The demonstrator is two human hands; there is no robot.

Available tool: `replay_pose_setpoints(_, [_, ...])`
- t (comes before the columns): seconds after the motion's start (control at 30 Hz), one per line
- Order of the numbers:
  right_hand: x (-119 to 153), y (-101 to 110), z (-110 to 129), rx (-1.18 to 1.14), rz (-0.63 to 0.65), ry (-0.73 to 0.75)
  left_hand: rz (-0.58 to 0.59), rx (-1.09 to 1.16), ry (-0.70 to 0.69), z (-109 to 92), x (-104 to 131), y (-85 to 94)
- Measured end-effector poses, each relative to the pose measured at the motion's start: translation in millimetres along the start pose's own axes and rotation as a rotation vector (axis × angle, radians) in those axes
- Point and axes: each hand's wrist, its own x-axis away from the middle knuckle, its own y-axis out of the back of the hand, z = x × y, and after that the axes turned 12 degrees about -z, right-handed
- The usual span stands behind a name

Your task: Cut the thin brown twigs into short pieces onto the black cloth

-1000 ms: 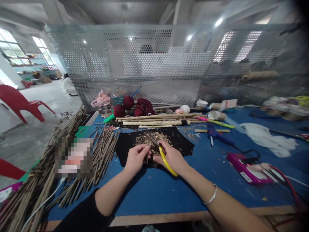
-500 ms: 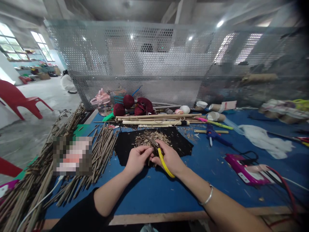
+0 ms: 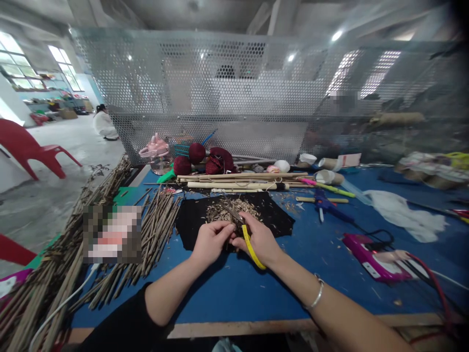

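My right hand (image 3: 259, 239) is closed around the yellow handles of a pair of scissors (image 3: 250, 248), whose dark blades point up and to the left over a heap of pale brown chips (image 3: 216, 211). Close against it, my left hand (image 3: 212, 238) is closed in a pinch, thumb against the fingers. What it pinches is too small and hidden to make out. Both hands are over the near edge of a black cloth (image 3: 192, 215) on which the chips lie.
Bundles of thin dry sticks (image 3: 157, 230) lie to the left on the blue table (image 3: 227, 298). Pale rods (image 3: 234, 186) and dark red balls (image 3: 197, 153) sit behind the cloth. To the right are a blue glue gun (image 3: 326, 205), a purple power strip (image 3: 366, 256) and a white plastic bag (image 3: 406, 215).
The whole view has shifted slightly. Both hands stay in nearly the same position and hold, with the scissors still over the chips.
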Motion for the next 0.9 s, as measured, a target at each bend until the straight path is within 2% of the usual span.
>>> replay_pose_setpoints(0.23, [-1, 2, 2, -0.109, 0.043, -0.059, -0.026, -0.094, -0.093, -1, 0, 1.1])
replay_pose_setpoints(0.4, [-2, -1, 1, -0.255, -0.010, -0.141, -0.065, -0.008, 0.021, 4, -4, 1.7])
replay_pose_setpoints(0.5, [-6, -2, -9, -0.363, -0.155, -0.224, -0.097, 0.036, 0.088, 6, -7, 2.8])
replay_pose_setpoints(0.63, [-22, 11, -30, -0.528, -0.537, -0.359, -0.100, 0.071, 0.114, 6, -9, 4.3])
replay_pose_setpoints(0.7, [-34, 26, -40, -0.764, -0.689, -0.517, -0.104, 0.084, 0.084, 6, -10, 5.0])
replay_pose_setpoints(0.73, [-40, 34, -43, -0.948, -0.688, -0.620, -0.104, 0.084, 0.056, 7, -10, 5.5])
replay_pose_setpoints(0.83, [-54, 52, -44, -1.079, -0.548, -0.711, -0.132, 0.070, -0.068, 11, -12, 8.2])
replay_pose_setpoints(0.9, [-58, 56, -36, -1.134, -0.435, -0.745, -0.189, 0.068, -0.136, 12, -15, 10.5])
